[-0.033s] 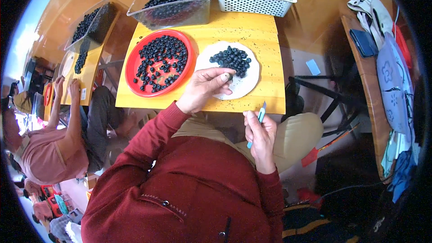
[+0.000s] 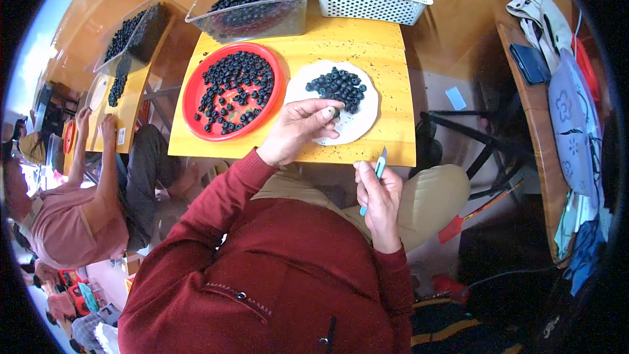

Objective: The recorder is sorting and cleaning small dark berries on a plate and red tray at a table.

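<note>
My left hand (image 2: 298,128) is closed in a pinch over the near left edge of a white plate (image 2: 363,124). Between thumb and fingertips it holds a small dark berry (image 2: 337,112), partly hidden. A heap of blue-black berries (image 2: 335,88), looking like blueberries, lies on that plate. Just off the table's front edge, my right hand (image 2: 381,200) grips a small craft knife (image 2: 381,166) with a light blue handle, its blade pointing up. To the left stands a round red tray (image 2: 190,108) with many more dark berries (image 2: 237,85) spread over it.
Behind the plates stand a clear bin (image 2: 262,25) and a white perforated basket (image 2: 373,8), both holding dark berries. Dark crumbs dot the yellow table (image 2: 295,46). At left, a person (image 2: 82,216) works at another table. A wooden bench (image 2: 527,131) with cloths and a phone is at right.
</note>
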{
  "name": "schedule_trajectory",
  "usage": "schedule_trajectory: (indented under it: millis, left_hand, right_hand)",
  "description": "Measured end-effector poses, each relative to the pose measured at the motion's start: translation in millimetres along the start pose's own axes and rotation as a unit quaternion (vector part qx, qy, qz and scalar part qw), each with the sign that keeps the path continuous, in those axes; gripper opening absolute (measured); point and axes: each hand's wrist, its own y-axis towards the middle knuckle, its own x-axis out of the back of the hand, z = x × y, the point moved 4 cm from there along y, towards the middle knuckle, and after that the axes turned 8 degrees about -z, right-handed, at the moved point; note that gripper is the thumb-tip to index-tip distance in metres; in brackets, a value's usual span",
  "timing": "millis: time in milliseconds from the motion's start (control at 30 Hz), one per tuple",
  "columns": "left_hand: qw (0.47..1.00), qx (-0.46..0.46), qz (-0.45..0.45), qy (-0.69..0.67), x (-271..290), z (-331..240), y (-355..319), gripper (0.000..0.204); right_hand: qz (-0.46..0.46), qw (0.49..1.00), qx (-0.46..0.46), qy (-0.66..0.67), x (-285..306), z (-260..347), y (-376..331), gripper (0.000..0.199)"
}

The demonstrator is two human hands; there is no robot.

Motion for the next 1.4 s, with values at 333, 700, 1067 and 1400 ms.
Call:
schedule_trajectory:
  millis: [333, 700, 1067, 1400]
  left_hand:
    - [0.992, -0.003, 0.027, -0.122, 1.6, 10.6, -10.8, 0.016]
    - [0.989, 0.001, 0.019, -0.149, 5.6, 19.5, -22.4, 0.020]
    - [0.994, 0.018, 0.035, -0.106, 4.1, 18.5, -23.1, 0.014]
    - [0.972, 0.041, 0.070, -0.219, 2.9, 17.7, -19.4, 0.015]
  right_hand:
    - [0.010, 0.989, 0.079, -0.124, -29.1, 20.2, 13.6, 0.017]
    - [0.081, 0.986, 0.136, -0.061, -64.9, 28.8, 23.1, 0.022]
    - [0.054, 0.998, 0.034, -0.010, -49.1, 16.4, 30.9, 0.014]
    - [0.038, 0.986, 0.102, -0.127, -41.3, 18.6, 35.9, 0.027]
